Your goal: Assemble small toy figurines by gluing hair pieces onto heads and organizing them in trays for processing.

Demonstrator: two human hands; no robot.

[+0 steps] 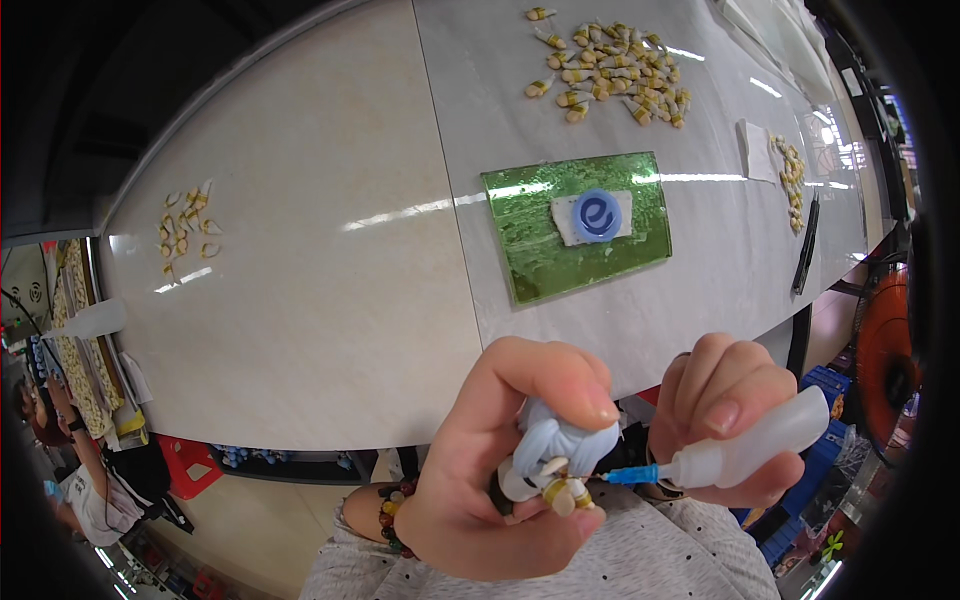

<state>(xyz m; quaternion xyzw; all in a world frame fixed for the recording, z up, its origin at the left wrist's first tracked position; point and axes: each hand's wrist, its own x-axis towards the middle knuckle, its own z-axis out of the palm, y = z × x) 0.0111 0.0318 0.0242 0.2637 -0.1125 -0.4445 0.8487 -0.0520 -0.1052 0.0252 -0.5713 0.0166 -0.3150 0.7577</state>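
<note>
My left hand (480,470) is closed round a small figurine (565,445) with pale blue hair, a white body and gold-banded limbs. The fingers and thumb cover part of it. In my right hand (725,400) is a translucent white squeeze bottle (750,445), lying tilted with its blue needle tip (632,475) pointing left. The tip's thin end is at the figurine's limbs; whether it touches them I cannot tell. Both hands are in front of the table's near edge, close to my body.
A green glass slab (540,265) bears a white pad (565,225) and a blue round cap (598,215). Behind it lies a heap of small gold-banded figurine parts (620,75). More parts lie left (185,225) and right (790,180). Black tweezers (805,245) rest near the right edge.
</note>
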